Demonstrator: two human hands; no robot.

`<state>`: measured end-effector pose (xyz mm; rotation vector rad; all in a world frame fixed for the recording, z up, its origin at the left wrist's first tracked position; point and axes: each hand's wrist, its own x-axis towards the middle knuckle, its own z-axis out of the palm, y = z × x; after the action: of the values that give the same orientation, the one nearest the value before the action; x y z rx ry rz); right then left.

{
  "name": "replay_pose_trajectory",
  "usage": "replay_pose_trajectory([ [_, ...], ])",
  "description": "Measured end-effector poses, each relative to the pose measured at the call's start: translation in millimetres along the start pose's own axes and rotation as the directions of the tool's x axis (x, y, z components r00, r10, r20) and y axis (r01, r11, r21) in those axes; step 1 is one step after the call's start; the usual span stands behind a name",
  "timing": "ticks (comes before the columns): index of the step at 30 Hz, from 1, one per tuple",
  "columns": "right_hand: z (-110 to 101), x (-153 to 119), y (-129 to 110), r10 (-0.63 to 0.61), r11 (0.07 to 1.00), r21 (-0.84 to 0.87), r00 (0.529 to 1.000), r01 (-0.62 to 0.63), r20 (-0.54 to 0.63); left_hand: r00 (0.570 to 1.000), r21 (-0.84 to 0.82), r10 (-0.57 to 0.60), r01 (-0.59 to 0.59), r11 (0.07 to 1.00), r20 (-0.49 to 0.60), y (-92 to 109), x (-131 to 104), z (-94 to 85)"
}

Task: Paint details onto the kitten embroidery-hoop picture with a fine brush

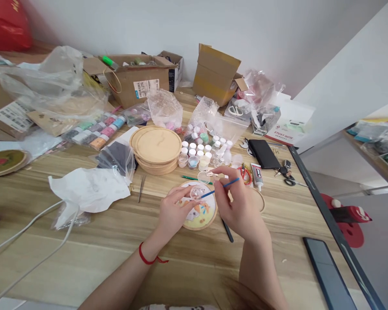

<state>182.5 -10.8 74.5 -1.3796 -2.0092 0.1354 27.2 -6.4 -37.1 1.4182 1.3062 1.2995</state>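
My left hand (pixel 173 209) holds a small clear round jar (pixel 197 192) between thumb and fingers. In my right hand (pixel 236 204) is a thin blue stick (pixel 220 187), pinched like a pen, with its lower tip at the jar. What the jar contains is too small to make out. Under both hands lies a round wood-rimmed picture (pixel 198 221) with orange, blue and yellow shapes, partly hidden by my fingers. A green stick (pixel 188 177) and a clear round lid (pixel 204 177) lie just beyond it. Beside the picture rests a dark slim tool (pixel 227 231).
Stacked wooden discs (pixel 155 146) and several white-capped jars (pixel 194 150) stand behind my hands. To the right are a glue tube (pixel 256 175), a black wallet (pixel 263 153) and a phone (pixel 330 273). Tweezers (pixel 141 189), crumpled white paper (pixel 90 187) and a white cable (pixel 60 245) lie left.
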Motion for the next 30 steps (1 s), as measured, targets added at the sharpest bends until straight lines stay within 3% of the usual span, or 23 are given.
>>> replay_pose_trajectory([
  [5, 1.2, 0.4, 1.6, 0.010, 1.000, -0.025, 0.997, -0.012, -0.070, 1.000, 0.016, -0.005, 0.005, 1.000, -0.004, -0.4, 0.4, -0.1],
  [10, -0.2, 0.6, 0.0, 0.020, 0.999, 0.028, 1.000, -0.020, -0.020, 1.000, 0.013, 0.031, -0.031, 0.999, 0.003, 1.2, 0.2, 0.2],
  [14, -1.8, 0.9, -2.6, 0.036, 0.999, -0.003, 0.996, -0.036, -0.086, 1.000, 0.026, 0.027, -0.027, 0.999, -0.001, 3.0, -0.2, -1.1],
  [18, -0.8, 0.7, -3.7, 0.046, 0.998, 0.048, 0.998, -0.045, -0.032, 1.000, 0.037, 0.030, -0.030, 0.999, 0.001, 4.6, 0.1, -2.0],
  [23, 0.8, 0.4, -2.8, 0.051, 0.998, 0.026, 0.995, -0.049, -0.086, 0.999, 0.045, 0.034, -0.034, 0.998, 0.004, 4.7, 0.2, -2.6],
  [27, -0.3, -0.1, -4.1, 0.072, 0.990, 0.122, 0.997, -0.073, 0.019, 0.999, 0.048, 0.050, -0.050, 0.998, 0.007, 3.2, -0.1, -2.4],
  [30, 0.3, 0.4, -4.2, 0.095, 0.989, 0.111, 0.996, -0.094, -0.003, 0.998, 0.048, 0.058, -0.058, 0.997, 0.003, 2.7, 0.0, -2.2],
])
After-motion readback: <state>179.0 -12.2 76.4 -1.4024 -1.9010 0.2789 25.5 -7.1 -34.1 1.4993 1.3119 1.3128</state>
